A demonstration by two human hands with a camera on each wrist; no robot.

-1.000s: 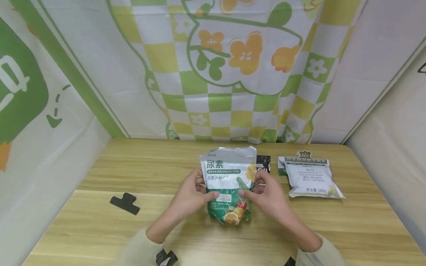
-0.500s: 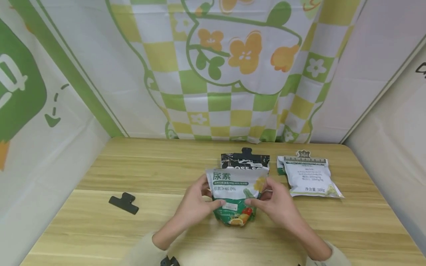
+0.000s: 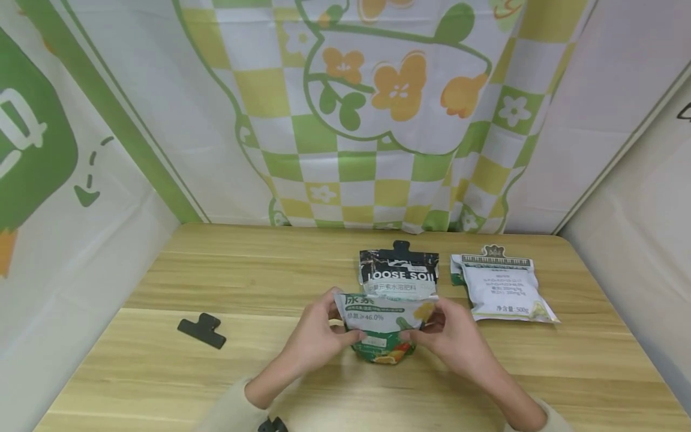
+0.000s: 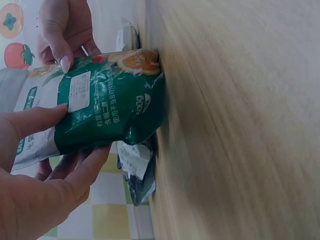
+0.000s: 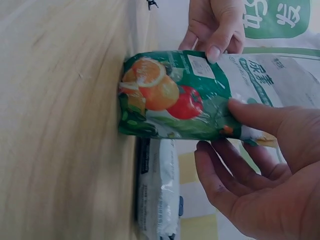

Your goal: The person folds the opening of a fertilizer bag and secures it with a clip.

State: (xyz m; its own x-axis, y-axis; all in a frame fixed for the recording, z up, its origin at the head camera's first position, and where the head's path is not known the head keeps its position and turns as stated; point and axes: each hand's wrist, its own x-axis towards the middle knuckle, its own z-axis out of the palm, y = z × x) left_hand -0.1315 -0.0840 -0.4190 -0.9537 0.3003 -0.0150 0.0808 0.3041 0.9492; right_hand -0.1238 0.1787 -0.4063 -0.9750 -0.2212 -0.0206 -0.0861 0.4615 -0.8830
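A white and green fertilizer bag [image 3: 385,327] printed with fruit stands upright on the table, its top tipped toward the wearer. My left hand [image 3: 320,333] grips its left edge, thumb on the front and fingers behind. On the opposite edge my right hand [image 3: 450,330] holds it the same way. In the left wrist view the bag [image 4: 110,100] has its bottom against the table. The right wrist view shows oranges and a tomato on the bag [image 5: 175,95]. Behind it lies a black and white "LOOSE SOIL" bag [image 3: 399,276], partly hidden, with a black clip [image 3: 400,249] on top.
At the right lies a white bag [image 3: 504,291] closed with a piano-patterned clip [image 3: 495,258], over another green-edged bag. A loose black clip [image 3: 202,330] rests on the wooden table [image 3: 162,384] at the left. A checkered curtain [image 3: 378,150] hangs behind the table.
The held bag has shifted slightly right, and its top has tipped down toward the wearer. More of the black soil bag behind it now shows. Both hands keep their hold.
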